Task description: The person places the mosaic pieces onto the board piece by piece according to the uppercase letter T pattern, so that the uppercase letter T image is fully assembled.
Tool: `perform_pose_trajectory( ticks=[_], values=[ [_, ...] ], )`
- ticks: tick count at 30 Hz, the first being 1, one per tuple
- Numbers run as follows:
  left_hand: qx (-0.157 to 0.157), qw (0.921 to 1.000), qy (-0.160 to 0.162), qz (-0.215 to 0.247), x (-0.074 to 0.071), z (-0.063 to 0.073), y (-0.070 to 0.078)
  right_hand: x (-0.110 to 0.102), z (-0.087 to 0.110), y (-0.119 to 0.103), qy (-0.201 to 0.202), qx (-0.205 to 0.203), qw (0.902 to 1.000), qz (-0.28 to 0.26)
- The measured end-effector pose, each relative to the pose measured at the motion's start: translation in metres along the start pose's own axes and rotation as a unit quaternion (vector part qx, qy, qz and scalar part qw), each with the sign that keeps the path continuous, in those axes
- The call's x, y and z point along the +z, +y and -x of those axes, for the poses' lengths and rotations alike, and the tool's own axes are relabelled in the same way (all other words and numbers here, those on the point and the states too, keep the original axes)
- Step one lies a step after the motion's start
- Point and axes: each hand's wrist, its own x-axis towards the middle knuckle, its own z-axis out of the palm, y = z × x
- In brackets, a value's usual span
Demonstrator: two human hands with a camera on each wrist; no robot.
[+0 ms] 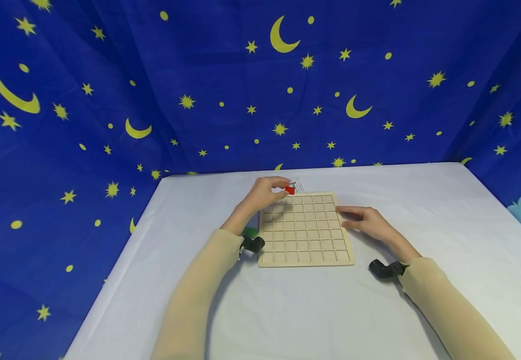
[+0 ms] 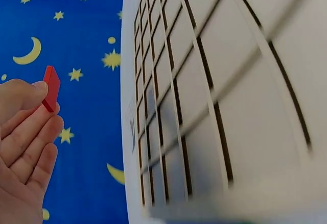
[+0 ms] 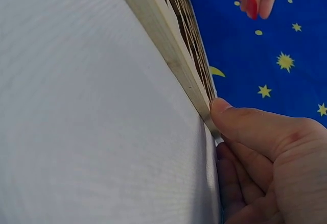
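Note:
My left hand (image 1: 265, 192) pinches a thin red tile (image 2: 51, 89) between thumb and fingers, above the far left part of a wooden grid board (image 1: 306, 262). The tile is raised off the board, and its shape shows as a flat, four-sided piece in the left wrist view. The board lies flat with rows of square cells divided by thin strips; no pieces show in the visible cells. At the board's right edge, my right hand (image 1: 370, 222) rests with thumb and fingertips against the rim, its fingers only loosely bent.
Behind the board lies a small sheet (image 1: 298, 185) with a printed grid, partly covered by the left hand. Something green (image 1: 249, 232) shows beside the left wrist; its kind is unclear. A white cloth (image 1: 305, 310) covers the table, with a blue star-patterned curtain (image 1: 224, 75) behind.

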Motion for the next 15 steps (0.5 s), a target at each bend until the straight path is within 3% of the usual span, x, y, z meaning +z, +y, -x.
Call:
perform_pose_trajectory(
  ticks=[7,15],
  values=[
    [-0.004,1.0000,-0.001,0.000,0.020,-0.012,0.013,-0.001,0.000,0.003,0.004,-0.002,1.0000,0.000],
    [-0.021,0.9990,0.021,0.034,0.039,-0.020,0.019,0.001,0.000,0.002,-0.001,0.007,0.9999,-0.010]
  ],
)
